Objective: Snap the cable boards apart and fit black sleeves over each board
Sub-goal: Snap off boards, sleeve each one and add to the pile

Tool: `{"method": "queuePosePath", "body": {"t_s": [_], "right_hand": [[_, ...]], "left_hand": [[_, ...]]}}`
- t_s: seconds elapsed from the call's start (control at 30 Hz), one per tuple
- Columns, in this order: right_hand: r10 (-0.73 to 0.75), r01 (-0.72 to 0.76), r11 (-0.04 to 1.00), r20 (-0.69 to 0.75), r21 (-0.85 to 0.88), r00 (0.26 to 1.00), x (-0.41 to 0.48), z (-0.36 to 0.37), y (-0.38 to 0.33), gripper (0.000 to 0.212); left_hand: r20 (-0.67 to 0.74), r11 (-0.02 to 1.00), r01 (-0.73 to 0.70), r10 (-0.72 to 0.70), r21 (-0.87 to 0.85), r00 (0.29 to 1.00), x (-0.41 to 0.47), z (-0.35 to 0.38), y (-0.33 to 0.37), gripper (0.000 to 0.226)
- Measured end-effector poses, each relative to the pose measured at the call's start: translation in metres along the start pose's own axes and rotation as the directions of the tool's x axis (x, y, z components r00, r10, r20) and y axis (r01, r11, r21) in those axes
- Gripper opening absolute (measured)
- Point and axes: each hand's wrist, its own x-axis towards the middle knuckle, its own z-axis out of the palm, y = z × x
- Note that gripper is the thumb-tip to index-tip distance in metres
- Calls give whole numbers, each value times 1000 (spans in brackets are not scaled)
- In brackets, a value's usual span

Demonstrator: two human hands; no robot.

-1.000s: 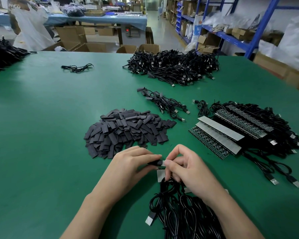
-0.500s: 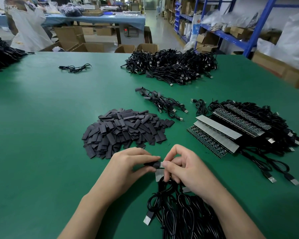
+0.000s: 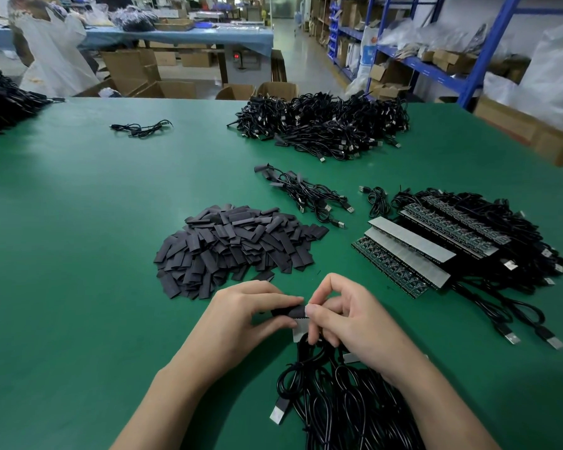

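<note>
Low in the middle of the view, my left hand (image 3: 244,316) pinches a black sleeve (image 3: 290,311) between thumb and fingers. My right hand (image 3: 348,316) meets it from the right, gripping a small cable board (image 3: 300,332) whose pale edge shows below the sleeve. The board's far end is hidden inside my fingers. Under my right wrist lies a bundle of black USB cables (image 3: 338,404) still joined to boards. A heap of loose black sleeves (image 3: 234,248) sits just beyond my hands. Unsnapped board panels (image 3: 410,254) with their cables lie to the right.
On the green table (image 3: 78,254) a small batch of sleeved cables (image 3: 306,193) lies behind the sleeve heap, and a large cable pile (image 3: 325,125) sits further back. More cables (image 3: 4,105) are at the far left. Blue shelving (image 3: 436,66) and cartons stand beyond.
The black sleeve shows longer between my two hands than a second ago, and my left fingers have shifted slightly left along it. My right hand has hardly moved.
</note>
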Motion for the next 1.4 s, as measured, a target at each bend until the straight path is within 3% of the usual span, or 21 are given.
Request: {"method": "queuePosePath", "body": {"t_s": [0.3,0.53,0.67,1.0,1.4], "right_hand": [[-37,37,998,0,-58,999,0,2,2,10],[-152,114,942,-97,-317,984,-4,-11,-2,20],[-156,85,883,-118,-461,981,-8,-24,-2,21],[-46,3,895,-87,-445,995,-5,-20,0,15],[-106,39,915,-146,-403,984,-1,-9,5,10]], "left_hand": [[-64,998,-40,43,48,997,0,2,3,27],[-89,995,-46,55,94,995,1,2,1,22],[-87,995,-35,43,99,995,1,2,-1,24],[-64,990,-54,63,132,996,1,2,-3,26],[-108,981,-75,95,178,990,1,5,-2,24]]}}
